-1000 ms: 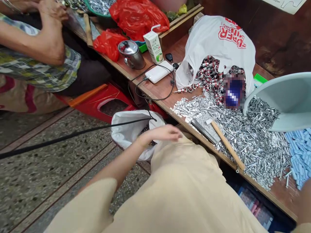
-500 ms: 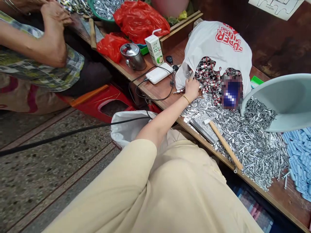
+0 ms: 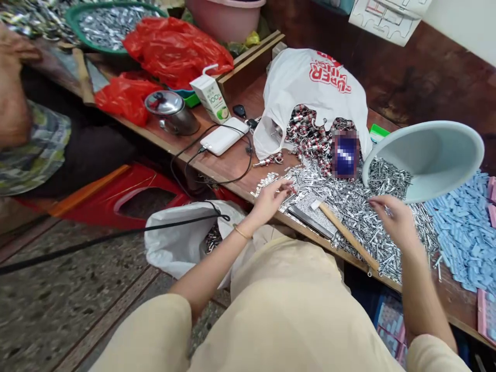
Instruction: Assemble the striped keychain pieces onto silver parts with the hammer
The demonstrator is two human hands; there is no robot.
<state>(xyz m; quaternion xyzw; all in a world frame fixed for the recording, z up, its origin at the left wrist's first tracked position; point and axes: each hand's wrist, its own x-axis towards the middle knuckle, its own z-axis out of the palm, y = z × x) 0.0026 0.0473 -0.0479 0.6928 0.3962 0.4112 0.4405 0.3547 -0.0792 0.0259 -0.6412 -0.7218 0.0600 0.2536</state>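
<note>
A: Looking nearest first, where do the metal pieces (image 3: 387,217) lie against the hands?

B: They are heaped on the bench (image 3: 232,160), right under both hands. The left hand (image 3: 271,198) sits at the heap's left edge, its fingertips pinched on a small silver piece. The right hand (image 3: 391,219) rests on top of the heap, fingers loosely curled, touching the pieces; I cannot tell if it holds one. The hammer (image 3: 349,235) lies on the heap between the two hands, handle toward the bench edge.

A: What differs from half a second ago?

B: Then the left hand was farther out, at the mouth of the white bag (image 3: 310,88) among the red-and-silver chains. It has drawn back to the near edge. The right hand was out of view and has come in.

A: And the arms?

B: Both forearms are bare and reach forward from the body, the left bent at the elbow with a thin bracelet at the wrist, the right angled inward.

A: Farther off?

B: A tipped grey basin (image 3: 426,155) lies on the heap past the right hand, blue pieces (image 3: 461,232) to its right. A floor bag (image 3: 178,243) sits below the left arm. Behind it are a power bank (image 3: 222,138), a carton (image 3: 211,98) and a pot (image 3: 170,111).
</note>
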